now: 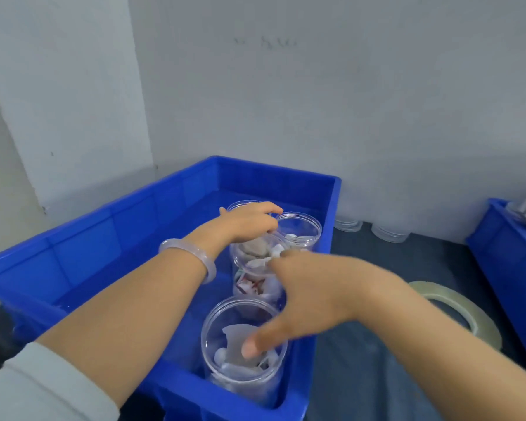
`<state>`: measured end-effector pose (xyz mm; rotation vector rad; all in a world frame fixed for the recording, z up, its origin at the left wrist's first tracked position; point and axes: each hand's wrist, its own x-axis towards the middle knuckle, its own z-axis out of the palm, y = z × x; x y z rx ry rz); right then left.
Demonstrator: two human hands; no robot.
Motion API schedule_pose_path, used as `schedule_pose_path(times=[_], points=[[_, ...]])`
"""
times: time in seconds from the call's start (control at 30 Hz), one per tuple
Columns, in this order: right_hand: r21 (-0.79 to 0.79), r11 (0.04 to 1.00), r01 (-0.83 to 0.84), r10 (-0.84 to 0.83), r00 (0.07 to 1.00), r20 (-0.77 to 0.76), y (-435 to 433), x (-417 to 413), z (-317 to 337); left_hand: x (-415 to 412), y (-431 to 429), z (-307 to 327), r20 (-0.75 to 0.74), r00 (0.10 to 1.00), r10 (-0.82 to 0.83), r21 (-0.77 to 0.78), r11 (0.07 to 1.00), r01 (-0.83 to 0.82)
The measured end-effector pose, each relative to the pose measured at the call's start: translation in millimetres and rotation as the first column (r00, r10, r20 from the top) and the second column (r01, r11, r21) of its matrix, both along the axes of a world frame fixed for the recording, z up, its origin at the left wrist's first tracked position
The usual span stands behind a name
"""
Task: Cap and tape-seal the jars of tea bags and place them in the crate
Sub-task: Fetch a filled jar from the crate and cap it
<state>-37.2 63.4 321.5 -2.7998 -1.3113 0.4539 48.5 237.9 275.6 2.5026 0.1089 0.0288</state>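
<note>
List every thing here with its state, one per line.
near jar, uncapped, upright in crate
middle jar, uncapped, left hand grips its rim
far jar, uncapped
right hand, open, blurred
tape roll, flat on table
clear lids, stacked by wall

The crate (73, 235) is glossy, smooth blue plastic. The jars (243, 387) are clear, shiny plastic, as are the stacked lids (389, 233). The tape roll (480, 317) looks translucent and glossy. A smooth, polished, milky bangle (207, 268) gleams faintly. The sleeve (43, 387) is soft matt cloth. The tabletop (362, 375) is dark and matt, and the wall (346, 101) is matt painted.
</note>
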Motion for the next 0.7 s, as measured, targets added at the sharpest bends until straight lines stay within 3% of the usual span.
schedule_pose_path(times=[0.13, 0.4, 0.53, 0.63, 0.7], points=[[0.139, 0.988, -0.068, 0.012, 0.930, 0.368, 5.0, -8.6, -17.7, 12.5, -6.7, -1.4, -0.004, 1.000, 0.025, 0.017, 1.000, -0.025], [0.134, 0.991, 0.014, -0.082, 0.853, 0.516, 25.5, 27.2, -25.8, 6.7, 0.1, -2.3, 0.099, 0.995, 0.019, -0.073, 0.997, -0.011], [0.217, 0.976, 0.016, -0.110, 0.897, 0.429, 31.1, 39.7, -28.4, 6.6, -3.2, -1.8, 0.036, 0.998, 0.058, 0.113, 0.992, -0.061], [0.353, 0.933, 0.075, -0.168, 0.956, 0.240, 14.5, 51.7, -27.2, 2.8, -7.8, 4.2, 0.086, 0.987, 0.137, 0.137, 0.979, -0.148], [0.449, 0.883, 0.138, -0.250, 0.947, 0.201, -0.7, 59.4, -26.6, -0.4, -13.1, 11.1, 0.127, 0.983, 0.129, 0.207, 0.966, -0.154]])
